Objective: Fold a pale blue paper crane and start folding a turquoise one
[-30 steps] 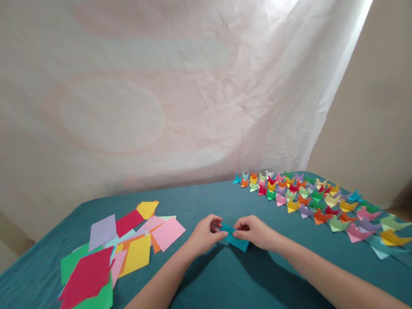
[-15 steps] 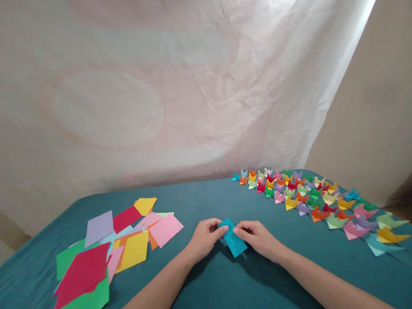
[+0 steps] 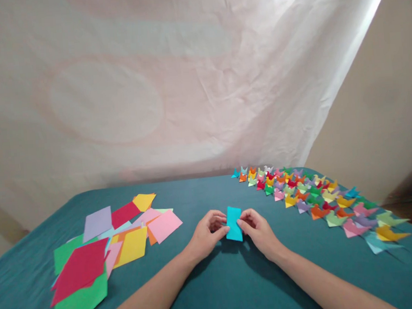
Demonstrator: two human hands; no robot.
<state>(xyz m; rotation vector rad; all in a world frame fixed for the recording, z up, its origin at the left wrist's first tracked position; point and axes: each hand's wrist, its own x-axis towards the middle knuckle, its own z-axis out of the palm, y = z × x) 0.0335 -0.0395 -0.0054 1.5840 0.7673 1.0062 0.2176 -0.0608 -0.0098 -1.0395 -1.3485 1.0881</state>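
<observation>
A small blue piece of paper (image 3: 234, 224), folded into a narrow rectangle, is held up above the table in front of me. My left hand (image 3: 212, 233) is at its left edge, the thumb touching it near the lower left and the fingers curled behind. My right hand (image 3: 255, 228) pinches the right edge between thumb and fingers. The fingertips behind the paper are partly hidden. A shadow falls on the cloth under both hands.
Loose sheets of coloured paper, among them a red sheet (image 3: 82, 269) and a yellow sheet (image 3: 131, 246), overlap on the left of the green-blue tablecloth (image 3: 204, 291). Rows of small folded paper birds (image 3: 315, 201) stand at the right. A pale hanging cloth (image 3: 188, 104) rises behind.
The blue paper has turned from a slant to nearly upright and moved slightly up. Both hands have shifted along its edges, and the left fingers have loosened a little.
</observation>
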